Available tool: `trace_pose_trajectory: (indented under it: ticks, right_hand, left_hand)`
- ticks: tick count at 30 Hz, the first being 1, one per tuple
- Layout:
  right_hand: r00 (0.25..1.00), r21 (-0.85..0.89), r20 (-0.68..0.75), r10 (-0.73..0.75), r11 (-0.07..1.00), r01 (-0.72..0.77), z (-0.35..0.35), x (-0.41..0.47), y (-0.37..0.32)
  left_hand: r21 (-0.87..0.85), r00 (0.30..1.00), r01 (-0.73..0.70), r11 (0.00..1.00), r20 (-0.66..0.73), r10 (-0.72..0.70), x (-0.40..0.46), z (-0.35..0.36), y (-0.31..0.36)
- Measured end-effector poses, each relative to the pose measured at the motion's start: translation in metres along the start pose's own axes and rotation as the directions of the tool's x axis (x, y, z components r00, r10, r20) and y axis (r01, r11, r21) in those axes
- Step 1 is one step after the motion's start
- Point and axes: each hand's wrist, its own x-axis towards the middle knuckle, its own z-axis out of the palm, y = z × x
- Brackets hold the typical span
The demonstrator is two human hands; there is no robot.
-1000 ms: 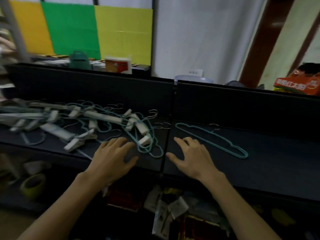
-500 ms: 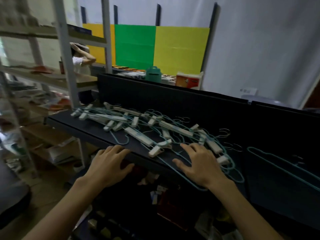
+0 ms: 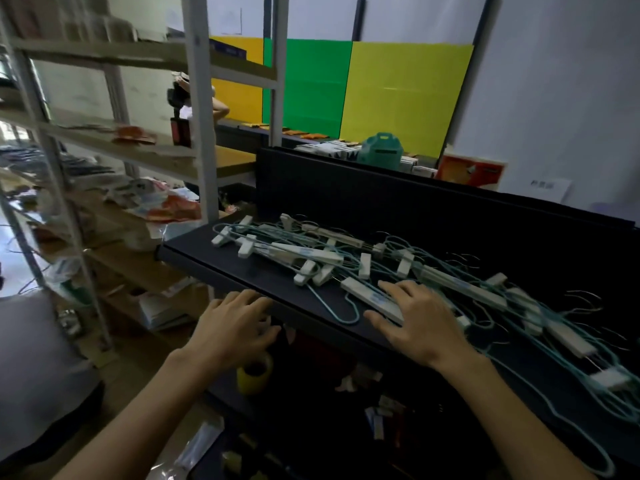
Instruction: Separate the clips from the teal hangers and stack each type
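Two flat hands, left hand at shelf edge, right hand (fingers spread) on hangers

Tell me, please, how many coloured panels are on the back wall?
3: orange panel left, partly behind the shelf post; green panel middle; yellow panel right.

Two bare forearms entered from the bottom edge, no sleeves visible up to the frame limit. Left hand and right hand both ungloved. No rings, watch, bracelet or wristband on either wrist. Fingernails short where they could be made out, no polish seen. No tape, markings or straps on either arm. Rest of the body out of view.
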Motion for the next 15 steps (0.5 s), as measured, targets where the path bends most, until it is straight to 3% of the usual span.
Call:
trace_pose_trajectory:
  ticks: [7, 15]
  right_hand:
    - [1.0, -0.024, -0.023, 0.011, 1.0, -0.012, 0.012, 0.062, 0.005]
    - [0.999, 0.011, -0.054, 0.004, 1.0, -0.003, 0.019, 0.142, 0.006]
  left_hand:
    - [0.011, 1.0, -0.023, 1.0, -0.007, 0.023, 0.062, 0.013, -0.038]
    - [0.017, 0.981, -0.124, 0.992, -0.145, 0.126, 0.147, -0.002, -0.064]
